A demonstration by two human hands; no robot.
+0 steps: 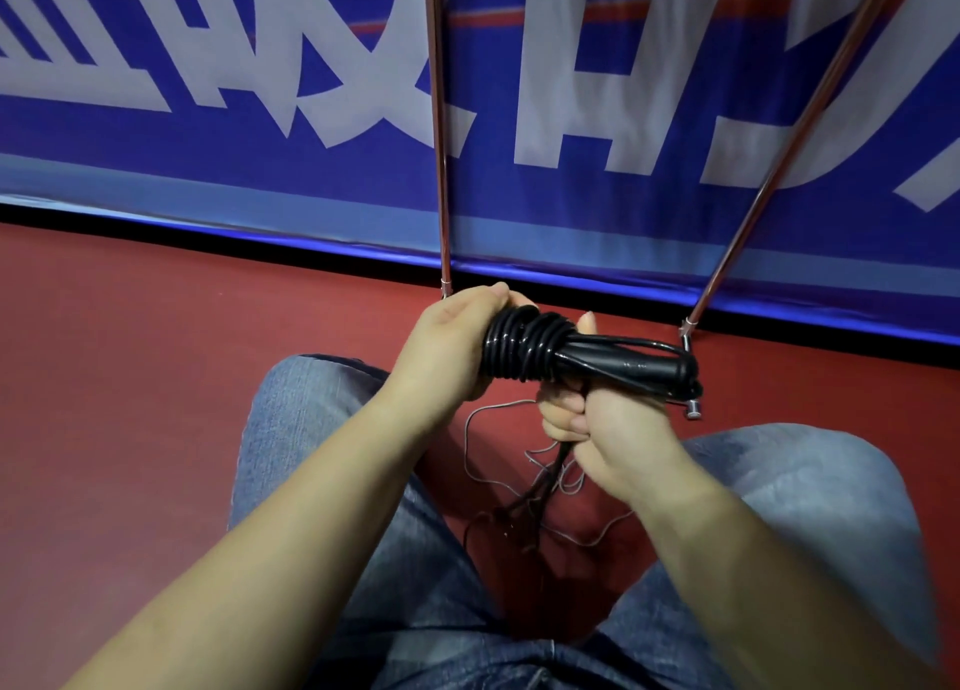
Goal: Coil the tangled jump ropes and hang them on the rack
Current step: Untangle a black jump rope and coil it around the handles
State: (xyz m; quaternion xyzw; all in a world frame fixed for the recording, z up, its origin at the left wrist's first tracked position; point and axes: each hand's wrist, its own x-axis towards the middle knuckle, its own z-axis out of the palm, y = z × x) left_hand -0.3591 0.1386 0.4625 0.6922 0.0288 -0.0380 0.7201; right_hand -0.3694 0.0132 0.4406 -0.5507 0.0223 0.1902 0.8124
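Red floor (130,377) stretches below a blue banner (519,196) and rack legs (444,170), where the left hand (447,346) grips the black jump rope (524,344) coil and the right hand (608,424) pinches its trailing strands, so wrapping seems underway, with tucking the end and hanging next.

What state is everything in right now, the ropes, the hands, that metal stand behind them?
Black jump rope: cord wound in tight turns round its handles, held off the floor.
Left hand: grips the wound end.
Right hand: grips the bundle from below, near the handles.
Thin grey rope: loose and tangled on the red floor.
Rack legs: standing on the floor, nothing hanging in view.
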